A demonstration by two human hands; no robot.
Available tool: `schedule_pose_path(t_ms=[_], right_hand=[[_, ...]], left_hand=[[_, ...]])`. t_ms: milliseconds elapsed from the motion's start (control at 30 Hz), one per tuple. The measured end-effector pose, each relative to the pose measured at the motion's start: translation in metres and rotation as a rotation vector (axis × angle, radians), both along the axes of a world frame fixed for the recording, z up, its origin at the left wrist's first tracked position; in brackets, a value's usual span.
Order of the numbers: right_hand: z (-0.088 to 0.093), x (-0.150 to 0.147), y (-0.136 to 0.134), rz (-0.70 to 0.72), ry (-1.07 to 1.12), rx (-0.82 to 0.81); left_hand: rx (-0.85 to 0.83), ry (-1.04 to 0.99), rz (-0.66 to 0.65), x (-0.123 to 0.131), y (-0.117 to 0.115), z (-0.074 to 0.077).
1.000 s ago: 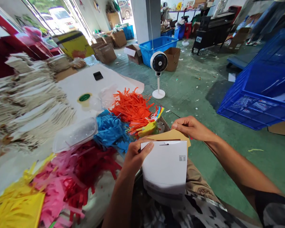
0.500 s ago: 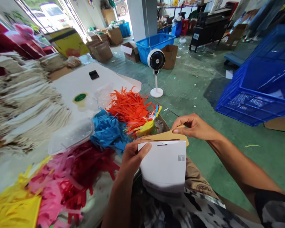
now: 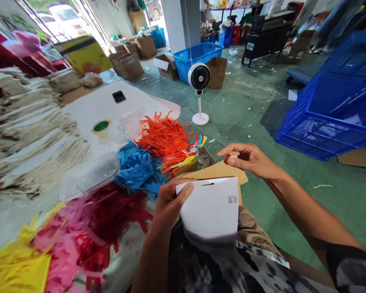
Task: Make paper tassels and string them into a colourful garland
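A white card (image 3: pixel 212 209) with a small slit and a grey square mark rests over my lap, and my left hand (image 3: pixel 169 203) grips its upper left corner, thumb on the face. Behind it lies a tan card sheet (image 3: pixel 219 171). My right hand (image 3: pixel 247 159) pinches the far top edge of that tan sheet between thumb and fingers. Both hands sit just past the table's near corner, beside piles of cut paper fringe.
The table (image 3: pixel 103 106) carries orange (image 3: pixel 163 136), blue (image 3: pixel 138 169), red (image 3: pixel 110 219), pink and yellow fringe, a clear plastic box (image 3: pixel 90 175), a tape roll (image 3: pixel 101 126), a phone (image 3: pixel 118 96) and cream bundles (image 3: pixel 33 138). On the green floor stand a white fan (image 3: pixel 199 91) and blue crates (image 3: pixel 329 118).
My right hand has lifted the tan sheet's far edge slightly and moved a little right, exposing more of the sheet behind the white card. The left hand keeps its grip.
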State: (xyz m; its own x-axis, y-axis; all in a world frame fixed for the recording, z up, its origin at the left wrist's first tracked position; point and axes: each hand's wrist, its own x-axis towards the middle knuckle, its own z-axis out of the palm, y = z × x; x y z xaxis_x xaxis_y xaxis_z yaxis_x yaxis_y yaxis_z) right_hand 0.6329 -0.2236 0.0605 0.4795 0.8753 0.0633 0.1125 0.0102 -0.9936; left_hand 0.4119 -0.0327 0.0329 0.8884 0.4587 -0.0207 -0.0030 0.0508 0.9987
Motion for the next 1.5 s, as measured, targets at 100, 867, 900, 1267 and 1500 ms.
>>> schedule_pose_path(t_ms=[100, 867, 900, 1267, 1500], right_hand=[[-0.001, 0.002, -0.004, -0.007, 0.039, 0.037], [-0.017, -0.007, 0.007, -0.445, -0.165, 0.126], [-0.015, -0.008, 0.006, -0.478, -0.196, 0.119], [0.011, 0.044, -0.075, -0.216, 0.163, 0.017], [0.04, 0.057, -0.121, 0.301, 0.11, -0.214]], left_hand=[[-0.023, -0.009, 0.013, -0.001, 0.001, -0.002], [0.304, -0.019, 0.048, 0.008, -0.008, 0.005], [0.344, -0.033, 0.037, 0.009, -0.013, 0.007], [0.405, -0.184, -0.523, 0.014, -0.069, -0.02], [0.64, -0.282, -0.596, 0.053, -0.069, 0.019]])
